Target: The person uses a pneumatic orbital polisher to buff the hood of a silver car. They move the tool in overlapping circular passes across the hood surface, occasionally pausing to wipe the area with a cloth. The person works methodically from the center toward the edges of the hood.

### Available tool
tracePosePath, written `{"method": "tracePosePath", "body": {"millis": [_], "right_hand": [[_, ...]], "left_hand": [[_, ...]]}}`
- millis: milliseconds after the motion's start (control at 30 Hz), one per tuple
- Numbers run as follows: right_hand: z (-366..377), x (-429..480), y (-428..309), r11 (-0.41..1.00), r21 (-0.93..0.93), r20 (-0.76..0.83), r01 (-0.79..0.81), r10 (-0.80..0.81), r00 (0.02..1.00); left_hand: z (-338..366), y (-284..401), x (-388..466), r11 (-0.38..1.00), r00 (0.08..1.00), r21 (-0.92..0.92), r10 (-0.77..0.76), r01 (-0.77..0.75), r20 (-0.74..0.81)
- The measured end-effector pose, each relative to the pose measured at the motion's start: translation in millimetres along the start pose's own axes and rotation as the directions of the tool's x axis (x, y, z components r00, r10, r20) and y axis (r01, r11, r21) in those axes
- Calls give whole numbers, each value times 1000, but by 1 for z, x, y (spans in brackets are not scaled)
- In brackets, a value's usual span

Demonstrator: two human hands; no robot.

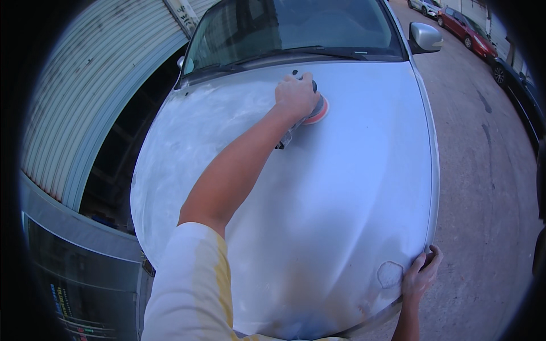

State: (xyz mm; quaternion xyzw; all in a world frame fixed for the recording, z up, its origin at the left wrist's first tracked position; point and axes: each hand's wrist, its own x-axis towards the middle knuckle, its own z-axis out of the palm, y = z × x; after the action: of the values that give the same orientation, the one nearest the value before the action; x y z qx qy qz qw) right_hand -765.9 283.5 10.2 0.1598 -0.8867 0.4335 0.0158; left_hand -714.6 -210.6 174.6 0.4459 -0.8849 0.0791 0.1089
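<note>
My left hand point(297, 96) is wrapped over the top of a handheld orbital sander point(318, 111) with a dark body and a red-edged round pad. Its pad rests on the silver car hood point(341, 170), a little below the windshield. The sander's rear end shows under my wrist. To the left of the sander the hood looks cloudy and scuffed, while the right side is smoother and shinier. My right hand point(420, 275) rests at the hood's front right edge, thumb and fingers apart. Beside it is a roundish patch with a dark outline point(390, 275).
The windshield point(294, 30) and wipers point(315, 51) lie beyond the hood, with a side mirror point(425, 37) at right. A partly raised roller shutter point(98, 85) and a glass-fronted case point(85, 277) bearing writing stand left. Parked cars point(467, 32) line the paved road point(473, 170).
</note>
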Motion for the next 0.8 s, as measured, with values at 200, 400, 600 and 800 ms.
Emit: {"method": "tracePosePath", "body": {"millis": [200, 400, 600, 800], "right_hand": [[0, 2, -1, 991, -35, -48, 132, -133, 990], [1, 1, 1, 995, -7, -45, 102, -102, 994], [0, 1, 2, 996, 62, -31, 71, -70, 997], [8, 1, 10, 989, 93, -75, 111, -104, 992]], "left_hand": [[-11, -39, -1, 990, 990, 39, -139, 138, 27], [-2, 3, -11, 997, 997, 15, -75, 75, -3], [-4, 11, -9, 999, 999, 24, -37, 37, 17], [0, -72, -14, 989, 993, 95, -119, 117, 14]]}}
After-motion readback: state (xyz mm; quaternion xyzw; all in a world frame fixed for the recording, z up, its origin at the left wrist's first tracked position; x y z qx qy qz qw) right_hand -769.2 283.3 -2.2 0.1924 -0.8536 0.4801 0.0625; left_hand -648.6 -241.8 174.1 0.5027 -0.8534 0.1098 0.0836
